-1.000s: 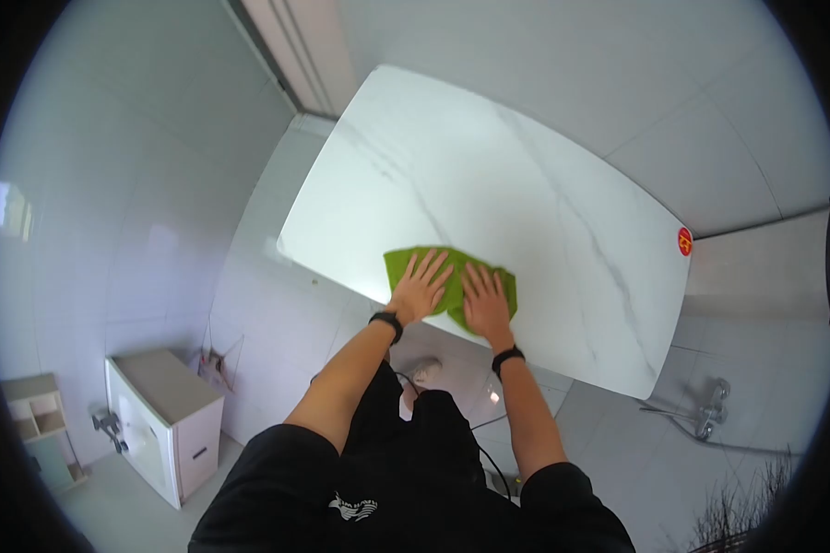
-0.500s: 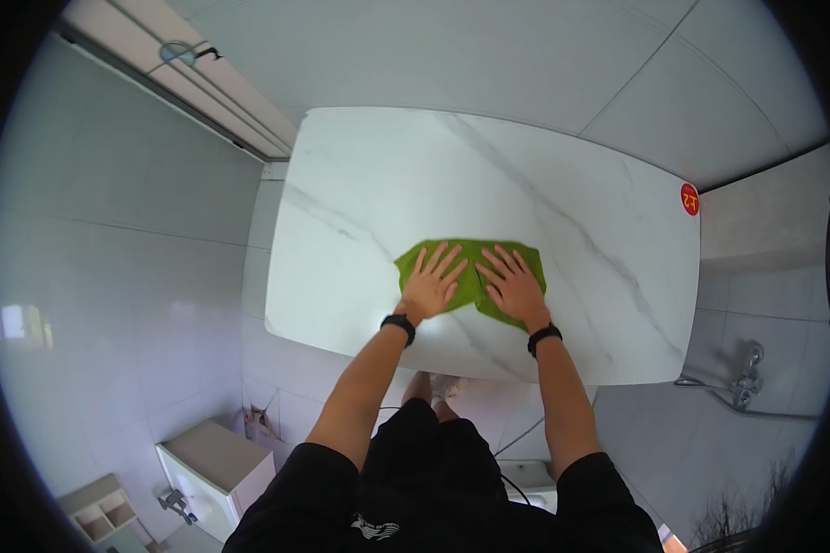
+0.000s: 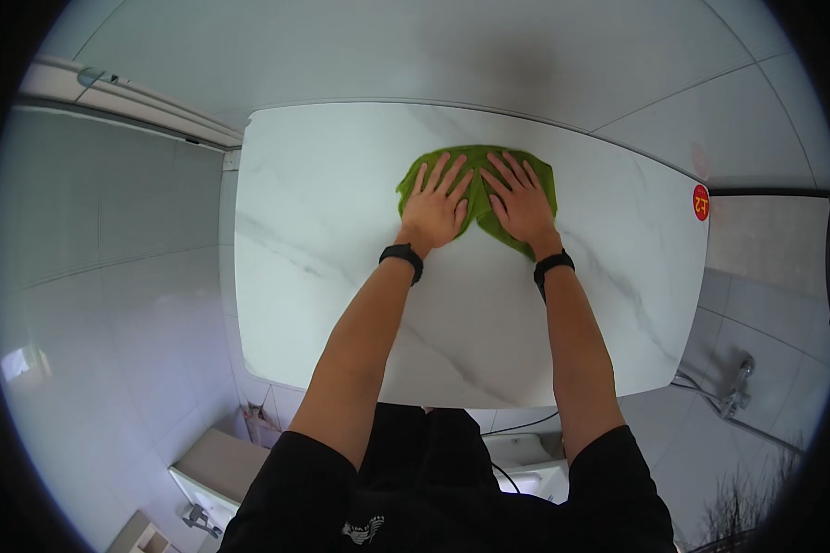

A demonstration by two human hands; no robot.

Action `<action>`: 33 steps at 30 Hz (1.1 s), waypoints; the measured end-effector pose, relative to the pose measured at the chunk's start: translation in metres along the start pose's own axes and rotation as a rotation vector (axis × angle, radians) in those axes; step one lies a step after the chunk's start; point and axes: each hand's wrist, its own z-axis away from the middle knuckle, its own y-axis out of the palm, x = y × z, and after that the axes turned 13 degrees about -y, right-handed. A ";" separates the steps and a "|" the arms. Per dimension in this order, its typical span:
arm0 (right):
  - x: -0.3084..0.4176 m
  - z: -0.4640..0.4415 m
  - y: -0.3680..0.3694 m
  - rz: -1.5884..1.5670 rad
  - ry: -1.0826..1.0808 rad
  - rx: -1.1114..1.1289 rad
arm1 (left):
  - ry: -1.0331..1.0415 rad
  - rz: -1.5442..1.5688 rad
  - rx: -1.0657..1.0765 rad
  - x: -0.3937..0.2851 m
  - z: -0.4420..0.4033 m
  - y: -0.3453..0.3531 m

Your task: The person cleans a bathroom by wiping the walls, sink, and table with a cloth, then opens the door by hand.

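A green cloth (image 3: 478,175) lies spread on the white marble-patterned tabletop (image 3: 341,166), toward its far edge. My left hand (image 3: 435,205) rests flat on the cloth's left half, fingers spread and pointing away from me. On the right half, my right hand (image 3: 518,201) presses flat in the same way, fingers apart. A strip of cloth shows between the two hands, with a notch in its near edge. Both wrists wear black bands. The cloth under my palms is hidden.
A round red sticker (image 3: 701,203) marks the tabletop's right edge. Grey wall panels (image 3: 526,64) stand behind the far edge. To the lower right a tap (image 3: 736,396) with a hose is fixed to the wall. A cabinet with a basin (image 3: 217,465) is at lower left.
Both hands have slid the green cloth forward across the tabletop, from its middle toward the far edge. My arms are stretched further out, and the view has shifted slightly.
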 end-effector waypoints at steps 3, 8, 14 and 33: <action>-0.019 -0.019 0.002 0.030 0.012 -0.032 | -0.024 -0.029 -0.005 0.003 -0.028 0.006; -0.045 -0.039 0.003 0.024 0.013 -0.058 | -0.061 -0.136 0.081 0.000 -0.070 0.007; -0.041 -0.046 0.001 -0.037 0.039 -0.090 | -0.052 -0.118 0.007 0.007 -0.076 0.000; -0.040 -0.047 0.011 -0.073 0.035 -0.211 | -0.135 -0.262 -0.098 0.002 -0.071 0.014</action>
